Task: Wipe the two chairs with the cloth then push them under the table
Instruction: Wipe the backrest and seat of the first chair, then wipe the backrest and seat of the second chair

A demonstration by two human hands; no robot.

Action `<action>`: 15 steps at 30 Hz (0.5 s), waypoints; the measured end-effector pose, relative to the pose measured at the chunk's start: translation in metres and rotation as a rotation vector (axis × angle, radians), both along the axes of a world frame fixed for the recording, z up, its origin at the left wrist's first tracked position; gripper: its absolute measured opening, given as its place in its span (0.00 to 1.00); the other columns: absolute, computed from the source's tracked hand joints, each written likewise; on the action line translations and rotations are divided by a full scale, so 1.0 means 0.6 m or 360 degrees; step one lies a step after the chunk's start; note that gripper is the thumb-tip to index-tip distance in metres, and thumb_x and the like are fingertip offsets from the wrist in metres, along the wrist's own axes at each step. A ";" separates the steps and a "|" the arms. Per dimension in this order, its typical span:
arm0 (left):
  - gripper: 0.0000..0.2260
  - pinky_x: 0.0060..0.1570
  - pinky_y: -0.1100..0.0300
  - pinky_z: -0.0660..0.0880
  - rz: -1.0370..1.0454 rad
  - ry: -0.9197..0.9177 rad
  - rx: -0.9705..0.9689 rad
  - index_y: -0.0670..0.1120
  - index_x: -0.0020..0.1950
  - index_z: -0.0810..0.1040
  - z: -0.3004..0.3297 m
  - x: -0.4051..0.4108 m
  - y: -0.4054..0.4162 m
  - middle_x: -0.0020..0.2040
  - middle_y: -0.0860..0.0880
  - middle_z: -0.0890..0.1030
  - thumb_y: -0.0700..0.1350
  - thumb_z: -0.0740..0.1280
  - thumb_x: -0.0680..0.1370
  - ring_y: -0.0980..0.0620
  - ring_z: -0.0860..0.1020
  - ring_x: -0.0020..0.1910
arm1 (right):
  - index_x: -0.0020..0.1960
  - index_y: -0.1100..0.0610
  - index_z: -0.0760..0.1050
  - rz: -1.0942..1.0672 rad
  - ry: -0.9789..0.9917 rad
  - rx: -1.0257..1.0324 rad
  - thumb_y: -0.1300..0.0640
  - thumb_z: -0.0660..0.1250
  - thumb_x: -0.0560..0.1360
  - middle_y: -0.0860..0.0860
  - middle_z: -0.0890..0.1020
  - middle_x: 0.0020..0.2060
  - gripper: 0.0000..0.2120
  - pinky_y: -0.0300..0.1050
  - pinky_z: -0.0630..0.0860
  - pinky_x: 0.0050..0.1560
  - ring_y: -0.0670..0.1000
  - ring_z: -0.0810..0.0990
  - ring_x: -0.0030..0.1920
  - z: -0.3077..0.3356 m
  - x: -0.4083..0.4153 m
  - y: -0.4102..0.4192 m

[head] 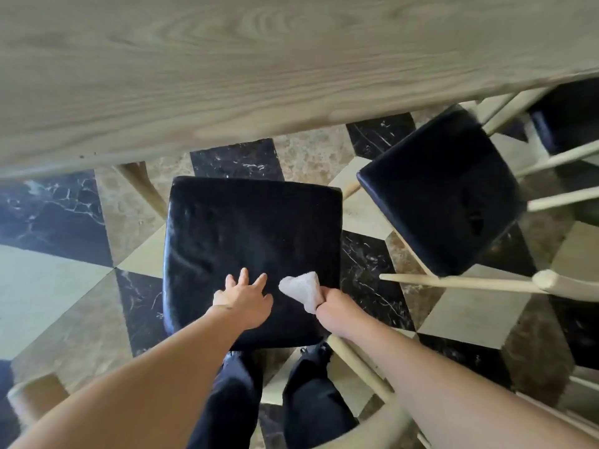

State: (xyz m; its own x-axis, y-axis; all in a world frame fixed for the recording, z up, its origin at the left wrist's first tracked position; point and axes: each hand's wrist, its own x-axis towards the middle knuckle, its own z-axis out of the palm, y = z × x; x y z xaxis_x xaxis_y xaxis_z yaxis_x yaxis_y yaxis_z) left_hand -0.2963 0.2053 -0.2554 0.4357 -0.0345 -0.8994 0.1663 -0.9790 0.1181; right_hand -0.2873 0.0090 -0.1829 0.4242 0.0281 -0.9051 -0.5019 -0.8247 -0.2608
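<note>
Directly below me stands a chair with a black padded seat (252, 234), pulled out from the pale wooden table (227, 76). My left hand (244, 298) rests flat on the near part of that seat, fingers spread. My right hand (337, 311) grips a small white cloth (303, 288), which sticks out over the seat's near right corner. A second chair with a black seat (440, 192) stands to the right, turned at an angle, its pale wooden back rail (470, 283) toward me.
The floor (64, 286) is chequered marble in black, beige and cream. A third black seat (570, 118) sits at the far right, partly under the table. The first chair's curved wooden back frame (366, 367) runs near my legs. A table leg (142, 186) descends left of the seat.
</note>
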 end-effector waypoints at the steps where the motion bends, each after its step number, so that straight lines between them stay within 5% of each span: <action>1: 0.26 0.71 0.42 0.65 -0.0024 0.0012 -0.0048 0.60 0.82 0.55 0.033 0.008 -0.013 0.83 0.48 0.55 0.58 0.50 0.83 0.39 0.55 0.80 | 0.69 0.49 0.74 -0.0111 -0.0028 0.0012 0.55 0.59 0.78 0.53 0.81 0.60 0.20 0.52 0.73 0.66 0.57 0.78 0.62 0.036 0.006 -0.017; 6: 0.19 0.63 0.47 0.75 -0.0106 -0.0115 -0.0281 0.51 0.71 0.73 0.226 0.081 -0.089 0.71 0.50 0.75 0.52 0.52 0.84 0.45 0.75 0.63 | 0.67 0.50 0.75 -0.0625 -0.0272 -0.0074 0.50 0.59 0.77 0.54 0.82 0.53 0.19 0.50 0.75 0.57 0.57 0.80 0.55 0.218 0.027 -0.110; 10: 0.23 0.66 0.51 0.73 -0.0013 -0.0303 -0.0412 0.53 0.80 0.66 0.377 0.102 -0.177 0.77 0.48 0.71 0.55 0.53 0.85 0.43 0.73 0.70 | 0.66 0.59 0.74 -0.1044 -0.0354 0.0021 0.64 0.63 0.74 0.57 0.80 0.54 0.20 0.60 0.74 0.65 0.60 0.79 0.58 0.331 0.003 -0.200; 15: 0.21 0.73 0.51 0.64 0.0246 -0.0353 -0.0592 0.49 0.81 0.66 0.480 0.058 -0.344 0.80 0.47 0.66 0.49 0.54 0.87 0.44 0.66 0.78 | 0.69 0.60 0.72 -0.1286 -0.0463 0.0136 0.65 0.66 0.72 0.58 0.79 0.57 0.25 0.64 0.75 0.65 0.66 0.78 0.61 0.408 -0.055 -0.338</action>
State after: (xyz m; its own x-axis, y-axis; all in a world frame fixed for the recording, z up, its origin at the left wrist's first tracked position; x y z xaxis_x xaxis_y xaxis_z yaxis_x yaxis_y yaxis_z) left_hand -0.2614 -0.0012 0.0328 0.6417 -0.2569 -0.7226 0.2379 -0.8290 0.5060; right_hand -0.3202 -0.1937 0.0620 0.5583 -0.3192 -0.7658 -0.8297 -0.2155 -0.5150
